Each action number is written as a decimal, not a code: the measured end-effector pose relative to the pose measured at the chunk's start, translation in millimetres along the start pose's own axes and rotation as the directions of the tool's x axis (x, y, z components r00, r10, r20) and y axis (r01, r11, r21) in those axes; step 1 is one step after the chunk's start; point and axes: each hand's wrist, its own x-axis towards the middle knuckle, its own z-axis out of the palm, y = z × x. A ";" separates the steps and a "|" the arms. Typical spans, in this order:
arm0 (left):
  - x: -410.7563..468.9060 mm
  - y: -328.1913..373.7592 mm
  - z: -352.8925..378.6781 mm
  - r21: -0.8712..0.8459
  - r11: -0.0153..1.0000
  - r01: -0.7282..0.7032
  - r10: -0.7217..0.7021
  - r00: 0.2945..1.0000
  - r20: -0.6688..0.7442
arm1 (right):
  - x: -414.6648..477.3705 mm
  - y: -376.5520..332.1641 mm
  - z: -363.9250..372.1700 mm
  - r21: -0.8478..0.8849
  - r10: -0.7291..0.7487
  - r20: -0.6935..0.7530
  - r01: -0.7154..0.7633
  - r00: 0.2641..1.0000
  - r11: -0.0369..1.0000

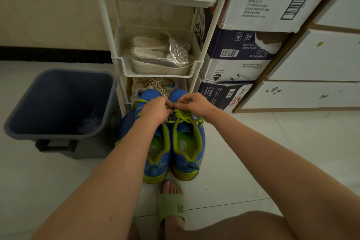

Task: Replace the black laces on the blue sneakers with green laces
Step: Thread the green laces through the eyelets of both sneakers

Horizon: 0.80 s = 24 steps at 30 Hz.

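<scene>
Head view. Your blue sneakers [171, 154] stand side by side on the tiled floor [243, 161], touching along their inner sides, heels toward you and toes at the foot of the white rack [204, 60]. Green laces [184, 116] criss-cross the sneaker on your right. The lacing on the other is mostly hidden under your left forearm.

Your left hand [155, 108] and right hand [195, 103] are close together above the front of the lacing. The fingers of both are curled and pinch the green lace between them. Whether the two hands touch cannot be told.

Edges: the dark bin [64, 71] sits just beside the left sneaker, its near corner against the rack's leg. Stacked cardboard boxes [233, 60] stand against the rack's right side, with white drawers [311, 56] beyond them. The rack's middle tray holds silver sandals [163, 54], and more footwear sits in the lowest tier just behind the sneaker toes.

Open room: bare floor lies right of the sneakers up to the drawers, and left of your forearm in front of the bin. Your foot in a green slipper [171, 206] rests just behind the sneaker heels.
</scene>
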 end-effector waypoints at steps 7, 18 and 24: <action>2.0 -1.2 -1.0 -0.022 1.000 -0.019 0.019 1.000 0.023 | -7.0 5.1 -9.7 0.175 0.051 -0.010 -0.048 0.999 0.983; -1.5 -5.2 3.0 -0.141 0.988 -0.061 0.057 0.998 -0.027 | -24.4 17.3 -33.3 -0.018 0.113 0.067 -0.112 0.991 0.993; -3.2 -5.0 1.0 -0.106 0.990 -0.092 0.091 0.996 -0.013 | -25.9 10.0 -29.2 0.003 0.054 0.097 -0.055 0.994 0.998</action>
